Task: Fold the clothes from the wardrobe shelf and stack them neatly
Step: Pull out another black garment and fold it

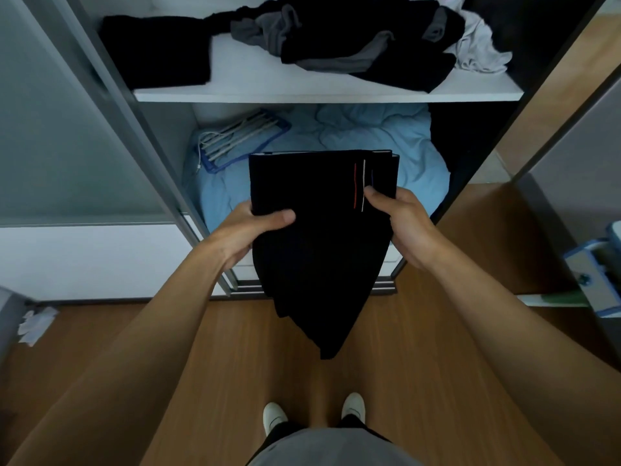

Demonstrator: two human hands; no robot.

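I hold a folded black garment [319,230] in front of and below the white wardrobe shelf [329,94], flat across the top, with its lower end hanging down to a point. My left hand [248,230] grips its left edge, thumb pressed across the top of the cloth, and my right hand [400,223] grips the right edge, thumb lying beside the thin red and white stripes. The other fingers of both hands are curled under the fabric, so I cannot tell how they lie. On the shelf, at its left end, sits a folded black piece [158,52]; across its middle and right sprawls an unfolded heap of black and grey clothes [353,38], with a crumpled white garment [477,48] at the far right end. Under the shelf lies light blue bedding [369,139] with a blue-framed rack [242,139] on it.
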